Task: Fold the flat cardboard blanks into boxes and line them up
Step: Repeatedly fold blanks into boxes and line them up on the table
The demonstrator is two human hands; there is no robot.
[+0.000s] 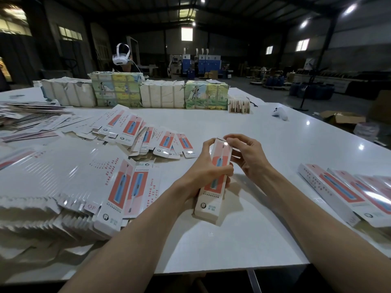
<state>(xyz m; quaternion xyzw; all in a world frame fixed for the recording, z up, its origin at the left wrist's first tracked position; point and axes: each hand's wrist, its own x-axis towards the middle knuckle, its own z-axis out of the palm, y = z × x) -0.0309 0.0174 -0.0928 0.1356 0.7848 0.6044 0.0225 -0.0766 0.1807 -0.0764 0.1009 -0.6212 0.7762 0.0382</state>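
— Where is the box [209,205] sitting?
— Mid-bench [275,144], its top end pointing to 12 o'clock. The left grip [208,172] is wrapping its middle, forearm stretching from 7.
— And the right grip [248,158]?
— Arching over from 5, narrow, pinching the box's top end.

Bare forearms [148,218] lead to the bare left hand [208,168] and right hand [248,158].

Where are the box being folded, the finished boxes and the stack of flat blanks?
box being folded [221,158]: head view, red front panel.
finished boxes [338,191]: head view, leftmost box's red panel.
stack of flat blanks [118,187]: head view, top blank's red panel.
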